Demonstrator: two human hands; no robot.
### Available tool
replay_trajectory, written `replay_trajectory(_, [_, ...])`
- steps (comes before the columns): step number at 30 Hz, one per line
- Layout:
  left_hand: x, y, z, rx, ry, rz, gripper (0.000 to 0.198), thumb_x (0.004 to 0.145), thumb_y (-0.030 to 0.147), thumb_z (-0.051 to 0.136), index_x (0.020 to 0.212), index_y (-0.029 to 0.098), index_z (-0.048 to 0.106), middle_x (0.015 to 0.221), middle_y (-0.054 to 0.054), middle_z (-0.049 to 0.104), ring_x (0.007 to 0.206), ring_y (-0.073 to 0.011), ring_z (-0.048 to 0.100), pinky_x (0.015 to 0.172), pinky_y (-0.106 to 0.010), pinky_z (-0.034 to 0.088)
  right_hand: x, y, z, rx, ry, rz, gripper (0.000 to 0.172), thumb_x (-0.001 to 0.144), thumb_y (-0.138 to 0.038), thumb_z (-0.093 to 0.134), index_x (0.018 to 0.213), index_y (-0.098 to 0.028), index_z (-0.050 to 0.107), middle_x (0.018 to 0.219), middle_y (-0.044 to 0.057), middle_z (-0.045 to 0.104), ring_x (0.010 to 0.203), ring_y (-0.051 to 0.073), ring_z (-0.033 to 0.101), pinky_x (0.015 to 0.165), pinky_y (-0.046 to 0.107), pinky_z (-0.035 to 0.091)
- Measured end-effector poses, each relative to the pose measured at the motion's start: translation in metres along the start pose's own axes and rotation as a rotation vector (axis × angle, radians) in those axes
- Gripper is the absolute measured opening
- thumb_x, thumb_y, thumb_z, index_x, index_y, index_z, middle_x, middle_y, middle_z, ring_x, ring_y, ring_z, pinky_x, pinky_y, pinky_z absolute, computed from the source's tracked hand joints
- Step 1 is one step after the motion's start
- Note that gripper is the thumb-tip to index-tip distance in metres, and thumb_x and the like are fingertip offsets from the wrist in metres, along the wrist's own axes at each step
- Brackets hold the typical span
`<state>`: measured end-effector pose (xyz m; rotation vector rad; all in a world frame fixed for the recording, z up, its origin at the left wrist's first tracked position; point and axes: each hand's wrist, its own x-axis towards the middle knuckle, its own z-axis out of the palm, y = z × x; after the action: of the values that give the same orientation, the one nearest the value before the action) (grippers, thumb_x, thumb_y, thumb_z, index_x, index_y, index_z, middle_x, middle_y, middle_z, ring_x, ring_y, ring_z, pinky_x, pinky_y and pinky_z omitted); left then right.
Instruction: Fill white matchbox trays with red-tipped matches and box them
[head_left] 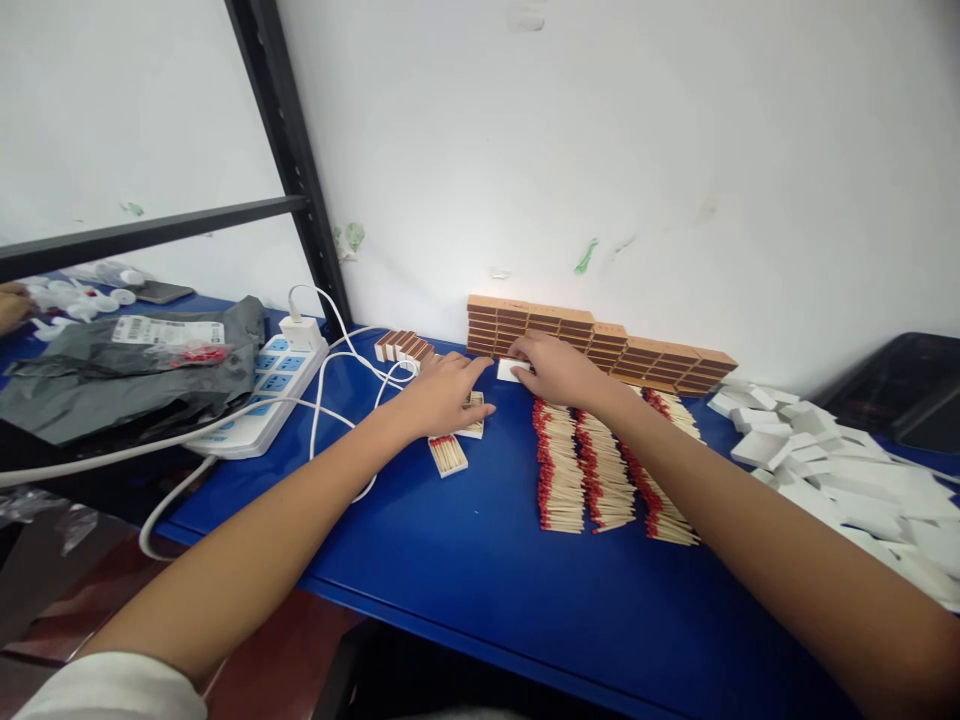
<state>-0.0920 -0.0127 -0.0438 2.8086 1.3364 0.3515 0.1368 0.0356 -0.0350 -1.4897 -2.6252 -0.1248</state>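
Note:
My left hand lies palm down on the blue table, fingers curled over a filled matchbox tray. Another tray full of matches sits just in front of it. My right hand rests beside it, fingers pinched on a small white matchbox. Rows of red-tipped matches lie under and in front of my right wrist. A stack of brown matchbox sleeves lines the wall behind both hands.
A pile of white empty trays covers the right side. A white power strip with cables, a grey plastic bag and a black shelf post stand on the left. A few brown sleeves lean near the cable.

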Motion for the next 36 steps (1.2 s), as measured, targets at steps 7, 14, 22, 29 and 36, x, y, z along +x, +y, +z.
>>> replay_trajectory(7, [0.000,0.000,0.000,-0.005,-0.005,-0.003,0.063,0.100,0.047,0.061,0.151,0.014,0.047,0.132,-0.020,0.067,0.126,-0.0366,0.060,0.110,-0.052,0.043,-0.006,-0.013,-0.006,-0.125,-0.021,0.003,0.032,0.104,-0.022,0.048,0.129,-0.011,0.065,0.131,0.023,0.064,0.109,0.034,0.067,0.078,0.038,0.048])
replay_trajectory(14, [0.000,-0.003,0.003,-0.011,0.000,-0.003,0.063,0.100,0.049,0.060,0.152,0.016,0.046,0.132,-0.019,0.067,0.127,-0.0365,0.060,0.112,-0.053,0.042,-0.004,-0.010,-0.007,-0.100,-0.049,-0.056,0.030,0.099,-0.027,0.061,0.126,-0.016,0.068,0.129,0.016,0.067,0.108,0.029,0.067,0.077,0.034,0.047])
replay_trajectory(22, [0.001,-0.002,0.002,-0.011,-0.013,-0.003,0.065,0.100,0.047,0.062,0.153,0.013,0.046,0.135,-0.020,0.065,0.129,-0.0360,0.058,0.109,-0.048,0.044,0.003,0.002,0.002,-0.053,-0.063,-0.041,0.030,0.090,-0.029,0.072,0.116,-0.015,0.070,0.124,0.017,0.070,0.107,0.029,0.067,0.080,0.034,0.047])
replay_trajectory(29, [0.001,-0.002,0.002,-0.004,-0.023,-0.015,0.067,0.101,0.049,0.059,0.155,0.013,0.044,0.133,-0.020,0.065,0.128,-0.0362,0.058,0.109,-0.049,0.043,-0.001,0.005,-0.002,0.023,0.015,-0.002,0.029,0.087,-0.034,0.072,0.111,-0.016,0.069,0.117,0.015,0.072,0.099,0.028,0.067,0.076,0.034,0.046])
replay_trajectory(36, [0.001,-0.006,0.005,-0.018,0.014,0.014,0.066,0.100,0.049,0.061,0.154,0.014,0.046,0.130,-0.019,0.066,0.125,-0.0358,0.059,0.109,-0.051,0.043,-0.018,0.012,-0.014,0.183,0.195,0.022,0.028,0.087,-0.035,0.068,0.109,-0.016,0.068,0.109,0.013,0.073,0.091,0.026,0.066,0.075,0.035,0.046])
